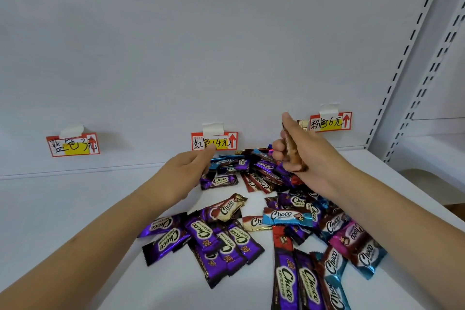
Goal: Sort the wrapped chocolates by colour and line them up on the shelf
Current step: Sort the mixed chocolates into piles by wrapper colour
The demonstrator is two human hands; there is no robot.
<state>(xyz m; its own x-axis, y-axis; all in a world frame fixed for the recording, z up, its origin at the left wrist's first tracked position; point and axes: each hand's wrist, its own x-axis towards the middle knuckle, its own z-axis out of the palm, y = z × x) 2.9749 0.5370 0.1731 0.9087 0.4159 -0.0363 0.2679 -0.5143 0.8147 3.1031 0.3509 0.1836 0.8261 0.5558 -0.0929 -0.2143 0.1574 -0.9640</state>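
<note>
Hands above a heap of glossy foil-wrapped chocolates on a white shelf.

The chocolates (251, 221) are small flat oblong bars in shiny crinkled wrappers with serrated ends, mostly purple, some blue, red, gold and magenta, lying scattered and overlapping on the smooth matt shelf (75, 209), centre to right. The right hand (299, 151) is raised over the pile, fingers curled, gripping a few brown-and-gold wrapped bars (293, 156) held upright. The left hand (186, 171) reaches forward with fingers straight and relaxed, holding nothing, its fingertips near the far edge of the pile. Three paper price tags (214, 141), red-bordered with handwriting, are taped to the back panel.
</note>
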